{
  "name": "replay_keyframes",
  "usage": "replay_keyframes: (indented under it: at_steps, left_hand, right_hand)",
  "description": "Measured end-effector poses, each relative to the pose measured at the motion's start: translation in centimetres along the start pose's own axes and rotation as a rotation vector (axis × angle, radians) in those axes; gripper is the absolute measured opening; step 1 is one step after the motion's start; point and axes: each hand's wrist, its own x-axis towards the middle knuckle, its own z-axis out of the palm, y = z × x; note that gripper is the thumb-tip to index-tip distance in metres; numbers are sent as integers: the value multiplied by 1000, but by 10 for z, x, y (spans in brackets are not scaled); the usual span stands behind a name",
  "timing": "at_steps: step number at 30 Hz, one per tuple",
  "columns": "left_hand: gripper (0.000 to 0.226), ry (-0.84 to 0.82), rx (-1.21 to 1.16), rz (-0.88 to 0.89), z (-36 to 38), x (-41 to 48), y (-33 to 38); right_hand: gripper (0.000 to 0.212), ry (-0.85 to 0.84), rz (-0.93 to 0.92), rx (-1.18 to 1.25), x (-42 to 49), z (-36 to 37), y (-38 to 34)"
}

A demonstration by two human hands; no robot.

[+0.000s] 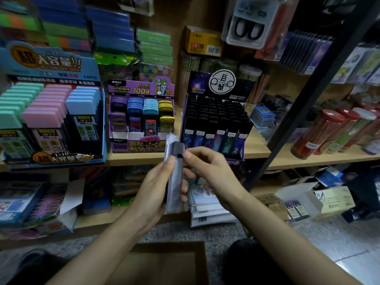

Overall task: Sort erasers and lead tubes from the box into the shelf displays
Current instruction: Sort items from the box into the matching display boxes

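lead tube (pixel 174 182) in left grip (pixel 152 186), right grip (pixel 209 169) pinching top; display (pixel 141 89) reads "100根".

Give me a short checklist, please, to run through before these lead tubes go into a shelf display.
1. Left hand grips the lead tubes: ok.
2. Right hand pinches the dark cap of one tube: ok.
3. Tube label read to choose a display: cannot tell, it is blurred.
4. Free slot in the black display: not ok, its rows look full.
5. Free slot in the purple display: ok, gaps seem to show in its front row.
6. Way from the hands to the shelf unblocked: ok.
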Motion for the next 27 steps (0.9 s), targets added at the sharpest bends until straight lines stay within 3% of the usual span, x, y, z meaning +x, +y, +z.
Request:
replay_keyframes:
  at_steps: [6, 11, 16, 20, 22, 24, 27]
  left_hand:
    - [36, 65, 239, 55, -5, 4, -8]
    - [37, 28, 486, 164, -4, 8, -8]
    - [34, 83, 281, 119, 4, 10, -11]
    - [37, 169, 204, 103, 1, 14, -9]
    - [31, 184, 238, 112, -3, 15, -9]
    - [29, 184, 304, 119, -6, 14, -9]
    - [32, 156, 374, 112, -8, 13, -11]
  right_hand:
    - [18, 7, -21, 46, -7, 3, 1]
    - [5, 66, 18, 70, -10, 3, -2]
    - [17, 123, 35, 114, -7, -9, -10]
    - [3, 413, -160, 42, 6, -52, -34]
    - [11, 529, -323, -124, 8, -75, -41]
    - [15, 569, -432, -295, 8, -88, -39]
    - [14, 533, -437, -408, 13, -93, -27]
